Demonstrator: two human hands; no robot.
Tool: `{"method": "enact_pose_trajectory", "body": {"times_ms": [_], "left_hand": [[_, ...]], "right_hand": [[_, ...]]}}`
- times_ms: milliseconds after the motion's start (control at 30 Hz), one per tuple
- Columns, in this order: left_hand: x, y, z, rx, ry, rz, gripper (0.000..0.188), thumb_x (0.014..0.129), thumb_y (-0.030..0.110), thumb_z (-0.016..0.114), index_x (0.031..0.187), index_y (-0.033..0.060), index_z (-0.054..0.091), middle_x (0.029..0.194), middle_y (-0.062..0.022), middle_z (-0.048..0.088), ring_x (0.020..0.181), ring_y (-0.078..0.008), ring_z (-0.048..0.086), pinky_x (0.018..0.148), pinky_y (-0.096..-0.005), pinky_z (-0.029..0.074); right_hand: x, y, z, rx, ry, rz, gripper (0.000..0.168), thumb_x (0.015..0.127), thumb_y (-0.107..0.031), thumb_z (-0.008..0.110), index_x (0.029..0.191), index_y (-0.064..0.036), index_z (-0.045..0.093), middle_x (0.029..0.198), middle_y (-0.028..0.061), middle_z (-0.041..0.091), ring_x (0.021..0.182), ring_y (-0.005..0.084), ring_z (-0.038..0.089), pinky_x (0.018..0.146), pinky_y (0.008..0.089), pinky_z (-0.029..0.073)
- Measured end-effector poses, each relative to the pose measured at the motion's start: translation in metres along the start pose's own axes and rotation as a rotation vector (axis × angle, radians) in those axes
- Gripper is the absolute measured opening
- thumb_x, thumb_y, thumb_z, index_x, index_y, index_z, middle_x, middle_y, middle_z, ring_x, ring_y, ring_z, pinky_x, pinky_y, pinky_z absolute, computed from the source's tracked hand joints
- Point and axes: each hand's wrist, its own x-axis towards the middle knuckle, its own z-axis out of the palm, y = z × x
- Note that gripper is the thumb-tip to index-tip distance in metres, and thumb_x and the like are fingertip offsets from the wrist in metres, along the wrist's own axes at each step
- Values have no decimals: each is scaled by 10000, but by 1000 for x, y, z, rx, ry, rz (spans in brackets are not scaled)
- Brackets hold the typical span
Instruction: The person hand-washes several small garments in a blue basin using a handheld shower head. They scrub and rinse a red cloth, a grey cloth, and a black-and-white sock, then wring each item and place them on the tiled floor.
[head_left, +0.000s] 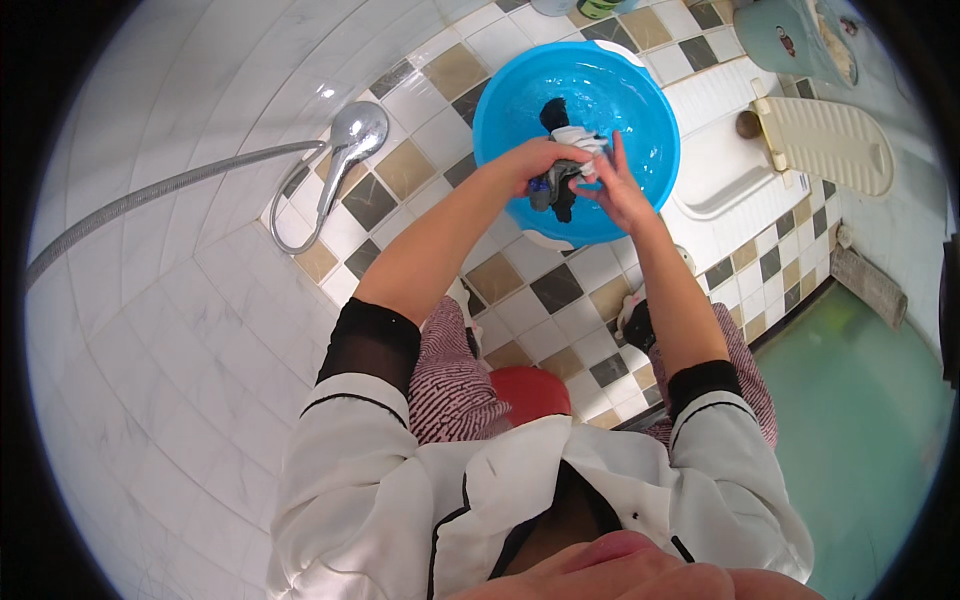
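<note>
A small bundle of black, grey and white cloth (562, 180), perhaps socks, is held over a blue plastic basin (491, 97) with water in its bottom. My left hand (541, 161) grips the bundle from the left, thumb across its top. From the right, my right hand (621, 196) has its thumb and some fingers on the white part, while one finger sticks up off the cloth. Black ends hang out above and below the hands. Folds and fingers hide much of the cloth's shape.
A chrome shower head (358, 129) with its hose lies left of the basin on checkered floor tiles. To the right are a squat toilet (720, 165), its cream cover (829, 139) and a pale bin (772, 45). Bottles (598, 7) stand beyond. A red stool (531, 394) is beneath me.
</note>
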Motion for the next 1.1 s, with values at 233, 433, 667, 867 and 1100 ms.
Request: {"method": "enact_pose_trajectory", "body": {"times_ms": [233, 433, 667, 867, 1100], "left_hand": [[2, 2, 4, 37, -152, -92, 261, 856, 185, 608, 1024, -12, 572, 786, -118, 650, 526, -136, 581, 509, -242, 471], [17, 11, -26, 233, -38, -153, 307, 859, 234, 612, 1070, 11, 588, 892, -139, 659, 608, -155, 618, 552, -256, 506], [36, -22, -38, 87, 593, 70, 574, 857, 385, 617, 1245, -7, 456, 1160, -161, 564, 1000, -272, 577, 852, -411, 484], [34, -25, -22, -325, 299, -88, 898, 804, 472, 674, 1441, 77, 180, 1354, -199, 400, 1172, -328, 477, 976, -491, 404], [11, -10, -21, -427, 82, -55, 543, 839, 388, 671, 1233, 108, 426, 1038, -120, 585, 870, -237, 624, 715, -364, 541]], "right_hand": [[17, -6, -5, 485, -344, 115, 713, 883, -599, 429, 1421, -164, 256, 1281, 186, 477, 1093, 291, 549, 866, 401, 507], [34, 4, -29, -41, 22, 167, 480, 845, -415, 662, 1173, -87, 541, 1094, 102, 596, 986, 222, 588, 844, 342, 485], [64, 51, -47, -546, 600, -104, 428, 781, -323, 730, 1079, -51, 588, 962, 148, 638, 871, 221, 607, 756, 322, 483], [22, 13, 36, -406, 120, -274, 209, 836, -235, 660, 935, -52, 642, 853, 100, 654, 707, 173, 608, 626, 307, 470], [-43, -22, 111, -877, 83, -578, 171, 847, -245, 602, 846, -77, 630, 753, 129, 633, 638, 282, 602, 593, 341, 476]]}}
